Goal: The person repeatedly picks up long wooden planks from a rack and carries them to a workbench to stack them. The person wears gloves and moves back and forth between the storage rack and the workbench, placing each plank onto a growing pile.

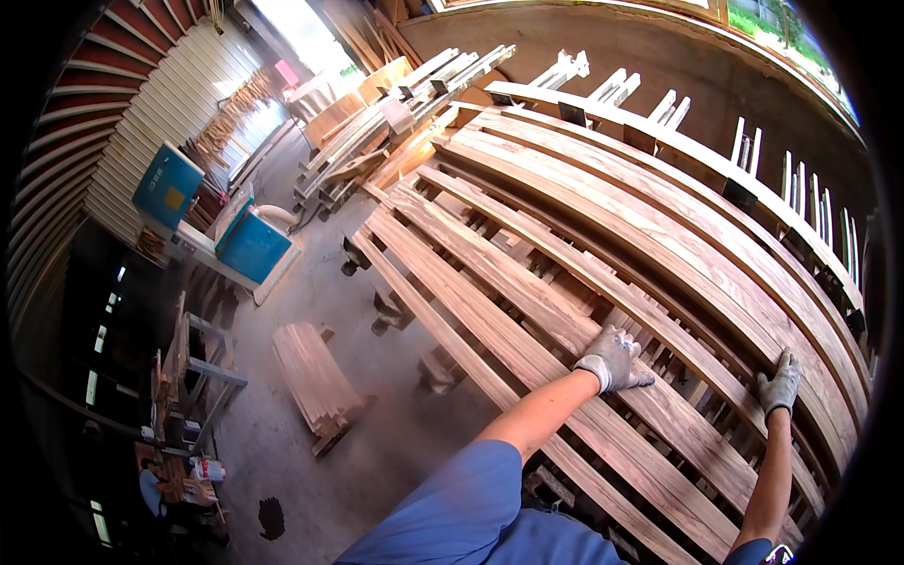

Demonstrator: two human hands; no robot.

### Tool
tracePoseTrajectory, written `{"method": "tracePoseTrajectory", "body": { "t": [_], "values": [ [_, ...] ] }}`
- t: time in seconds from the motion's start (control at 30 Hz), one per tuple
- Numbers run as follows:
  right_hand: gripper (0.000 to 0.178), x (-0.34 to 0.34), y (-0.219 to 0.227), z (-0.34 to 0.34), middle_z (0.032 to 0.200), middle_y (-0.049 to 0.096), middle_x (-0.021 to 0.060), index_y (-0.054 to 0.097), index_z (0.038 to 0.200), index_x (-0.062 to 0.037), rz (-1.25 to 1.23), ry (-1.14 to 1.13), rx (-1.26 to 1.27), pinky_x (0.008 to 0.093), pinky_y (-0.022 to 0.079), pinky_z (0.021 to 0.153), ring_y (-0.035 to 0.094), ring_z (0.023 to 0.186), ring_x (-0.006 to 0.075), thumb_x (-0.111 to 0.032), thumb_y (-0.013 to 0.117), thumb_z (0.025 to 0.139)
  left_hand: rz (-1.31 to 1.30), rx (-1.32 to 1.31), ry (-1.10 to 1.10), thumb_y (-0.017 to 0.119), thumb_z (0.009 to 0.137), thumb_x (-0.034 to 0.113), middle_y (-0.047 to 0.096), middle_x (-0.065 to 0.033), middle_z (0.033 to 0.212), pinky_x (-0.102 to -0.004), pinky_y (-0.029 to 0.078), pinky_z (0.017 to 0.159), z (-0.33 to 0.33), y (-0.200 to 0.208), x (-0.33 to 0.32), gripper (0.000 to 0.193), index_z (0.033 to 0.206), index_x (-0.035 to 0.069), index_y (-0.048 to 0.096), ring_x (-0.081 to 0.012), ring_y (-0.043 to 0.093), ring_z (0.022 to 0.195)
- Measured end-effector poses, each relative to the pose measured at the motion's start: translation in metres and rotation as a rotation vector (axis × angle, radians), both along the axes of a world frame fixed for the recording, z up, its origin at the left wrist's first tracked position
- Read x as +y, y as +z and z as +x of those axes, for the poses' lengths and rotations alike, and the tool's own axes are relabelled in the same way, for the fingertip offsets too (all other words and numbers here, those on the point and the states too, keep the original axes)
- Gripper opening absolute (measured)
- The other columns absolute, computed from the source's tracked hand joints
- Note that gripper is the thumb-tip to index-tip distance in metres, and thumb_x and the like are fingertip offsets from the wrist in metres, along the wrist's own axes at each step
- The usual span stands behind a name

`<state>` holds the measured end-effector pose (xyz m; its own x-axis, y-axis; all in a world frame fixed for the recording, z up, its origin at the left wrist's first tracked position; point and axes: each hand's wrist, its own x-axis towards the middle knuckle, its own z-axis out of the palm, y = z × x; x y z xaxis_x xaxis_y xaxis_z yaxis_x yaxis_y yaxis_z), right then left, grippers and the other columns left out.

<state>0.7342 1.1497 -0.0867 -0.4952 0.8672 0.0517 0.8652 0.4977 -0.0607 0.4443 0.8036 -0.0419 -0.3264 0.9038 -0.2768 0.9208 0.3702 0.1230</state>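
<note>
Both my hands wear grey-white work gloves and are over long, pale brown wooden boards laid side by side on a rack. My left hand [614,362] grips a wooden board [504,275] from above, fingers bent toward its far edge and thumb out to the right. Farther right, my right hand [780,381] lies with its fingers stretched along the edge of a wider stack of boards [659,268]. Gaps between the boards show more timber beneath. The undersides of both hands are hidden.
Metal clamp bars [667,108] stick out along the far side of the rack. A short stack of boards [315,377] sits on the floor at left. Beyond it stands a blue machine [252,247]. Another person [153,488] is at the lower left.
</note>
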Motion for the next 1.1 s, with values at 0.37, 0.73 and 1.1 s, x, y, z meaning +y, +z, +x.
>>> {"method": "tracePoseTrajectory", "body": {
  "t": [0.37, 0.73, 1.1],
  "values": [
    [0.098, -0.002, 0.003, 0.000, 0.156, 0.038, 0.0270, 0.035, 0.156, -0.0022, -0.008, -0.004, 0.001, 0.0461, 0.026, 0.124, 0.033, 0.147, 0.0415, -0.024, 0.084, 0.074, -0.005, -0.014, 0.006, 0.041, 0.091, 0.080, 0.067, -0.0103, 0.129, -0.0390, 0.034, 0.111, 0.000, -0.004, 0.001, 0.084, 0.125, 0.008, 0.068, -0.0235, 0.056, 0.128],
    [0.099, -0.004, 0.002, 0.000, 0.158, 0.036, 0.0263, 0.033, 0.157, -0.0028, -0.033, -0.015, 0.006, 0.0459, 0.023, 0.125, 0.031, 0.149, 0.0411, -0.024, 0.084, 0.075, -0.066, -0.075, 0.010, 0.046, 0.091, 0.078, 0.066, -0.0118, 0.132, -0.0384, 0.034, 0.112, -0.002, 0.013, 0.003, 0.081, 0.125, 0.008, 0.069, -0.0243, 0.054, 0.131],
    [0.095, 0.001, -0.005, 0.002, 0.153, 0.041, 0.0265, 0.036, 0.155, -0.0030, 0.031, 0.021, 0.036, 0.0464, 0.029, 0.122, 0.036, 0.144, 0.0418, -0.021, 0.084, 0.074, -0.037, -0.072, 0.015, 0.046, 0.090, 0.078, 0.067, -0.0117, 0.129, -0.0379, 0.035, 0.111, -0.002, 0.009, 0.002, 0.082, 0.125, 0.008, 0.069, -0.0243, 0.055, 0.129]
  ]
}}
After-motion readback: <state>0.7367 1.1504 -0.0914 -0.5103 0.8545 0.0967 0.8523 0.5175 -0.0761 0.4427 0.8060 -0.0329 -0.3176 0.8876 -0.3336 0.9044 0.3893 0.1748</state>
